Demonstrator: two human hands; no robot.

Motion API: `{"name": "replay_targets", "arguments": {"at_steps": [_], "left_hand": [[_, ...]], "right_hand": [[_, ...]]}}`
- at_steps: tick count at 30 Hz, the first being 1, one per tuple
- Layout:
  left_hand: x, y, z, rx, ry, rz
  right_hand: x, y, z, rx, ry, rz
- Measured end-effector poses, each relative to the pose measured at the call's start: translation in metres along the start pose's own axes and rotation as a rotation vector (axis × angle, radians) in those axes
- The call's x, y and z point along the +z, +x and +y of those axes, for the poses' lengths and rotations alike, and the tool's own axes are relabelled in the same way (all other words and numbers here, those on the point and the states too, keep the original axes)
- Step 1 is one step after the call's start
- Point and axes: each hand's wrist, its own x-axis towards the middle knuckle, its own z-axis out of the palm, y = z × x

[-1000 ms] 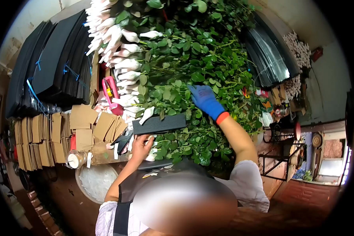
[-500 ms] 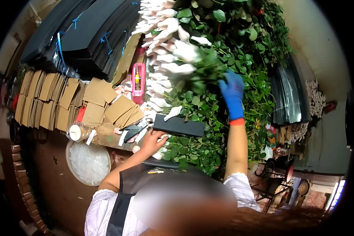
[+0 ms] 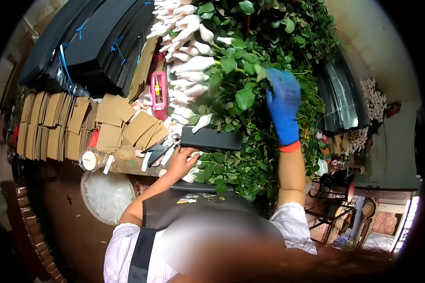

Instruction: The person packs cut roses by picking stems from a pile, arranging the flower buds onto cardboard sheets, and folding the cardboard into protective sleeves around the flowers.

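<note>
My right hand (image 3: 284, 92), in a blue knit glove with an orange cuff, reaches over the leafy stems. Its fingers are curled round a rose stem (image 3: 243, 70), though leaves partly hide the grip. That stem runs left to a rose bud in a white net sleeve (image 3: 193, 64), among many similar buds. My left hand (image 3: 182, 161) is bare and rests at the near table edge, fingers loosely apart against a white-sleeved bud. Just above it lies a black ridged block (image 3: 211, 138), with one sleeved bud (image 3: 202, 123) against its upper edge.
Left of the roses are a pink tape dispenser (image 3: 159, 94), brown cardboard pieces (image 3: 144, 130) and a lidded jar (image 3: 90, 160). Black sheets (image 3: 104, 42) tied with blue string stand behind. A round tub (image 3: 107, 195) sits below the table; black wrapped sheets (image 3: 342, 101) stand right.
My right hand has moved slightly right and up, and the blurred rose now lies over the other buds. My left hand stays by the block. The whole view has shifted slightly.
</note>
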Motion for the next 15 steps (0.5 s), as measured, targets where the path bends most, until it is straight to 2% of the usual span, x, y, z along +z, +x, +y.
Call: {"name": "replay_targets", "arguments": {"at_steps": [3,6,7,8,9,10,11,12,13,14,15], "left_hand": [[-0.008,0.002,0.011,-0.027,0.023,0.004],[-0.006,0.000,0.012,-0.121,-0.065,-0.030],[-0.006,0.001,0.008,-0.018,0.024,-0.012],[-0.006,-0.001,0.009,-0.040,-0.009,-0.016],[-0.007,-0.001,0.009,-0.057,-0.039,-0.015],[-0.006,0.000,0.010,-0.077,-0.075,-0.007],[-0.005,0.000,0.008,-0.098,-0.050,-0.024],[-0.002,-0.001,0.003,-0.023,-0.002,-0.009],[0.000,0.000,0.001,-0.048,-0.034,-0.010],[0.001,-0.002,0.000,-0.077,-0.062,-0.012],[0.000,-0.002,0.002,-0.070,-0.061,-0.009]], "right_hand": [[-0.040,0.018,-0.009,-0.012,-0.087,0.214],[-0.022,0.062,0.030,-0.140,-0.142,0.334],[-0.014,0.076,0.038,-0.103,-0.311,0.282],[-0.009,0.083,0.039,-0.061,-0.477,0.227],[0.001,0.076,0.040,0.029,-0.500,0.141],[0.016,0.064,0.040,0.113,-0.356,-0.012],[0.027,0.047,0.038,0.045,-0.214,-0.147],[0.041,0.029,0.031,0.125,-0.094,-0.393],[0.062,0.009,0.033,0.103,-0.091,-0.582],[0.092,-0.010,0.036,0.128,-0.163,-0.666],[0.108,-0.026,0.032,0.113,-0.219,-0.635]]}}
